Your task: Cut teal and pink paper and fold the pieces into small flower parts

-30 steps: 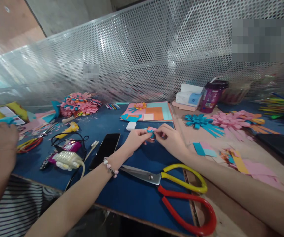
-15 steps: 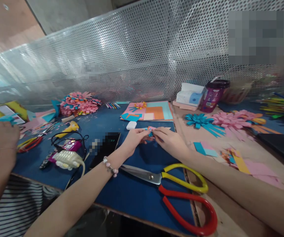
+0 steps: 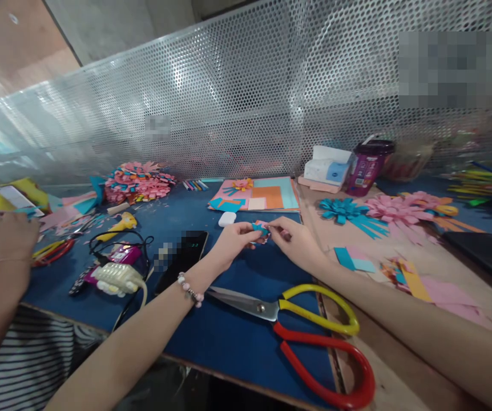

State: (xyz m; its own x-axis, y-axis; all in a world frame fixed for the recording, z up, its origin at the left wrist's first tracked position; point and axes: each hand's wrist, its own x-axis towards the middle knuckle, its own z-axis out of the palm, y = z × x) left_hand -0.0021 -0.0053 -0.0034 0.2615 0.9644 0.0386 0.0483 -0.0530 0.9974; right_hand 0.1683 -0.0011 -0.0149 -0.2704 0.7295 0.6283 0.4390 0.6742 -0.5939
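Between my two hands is a small folded piece of blue and pink paper (image 3: 261, 227), held above the blue tabletop (image 3: 246, 337). My left hand (image 3: 234, 244) pinches it from the left, thumb on top. From the right, my right hand (image 3: 294, 237) has its thumb and forefinger closed at the paper's edge, partly hiding it. Large scissors (image 3: 267, 310) with one yellow and one red handle lie below my hands, blades toward the left. A white earbud case (image 3: 227, 219) sits just beyond my left hand.
Coloured paper sheets (image 3: 271, 196) lie behind my hands. Paper flowers (image 3: 342, 210), a purple cup (image 3: 365, 168) and tissues (image 3: 326, 169) stand right. A phone (image 3: 184, 260) and power strip (image 3: 120, 277) lie left. A co-worker's hand (image 3: 8, 237) is at far left.
My right hand's fingers closed over the paper half a second ago and have now drawn back a little, showing more of it. The co-worker's hand has shifted slightly right.
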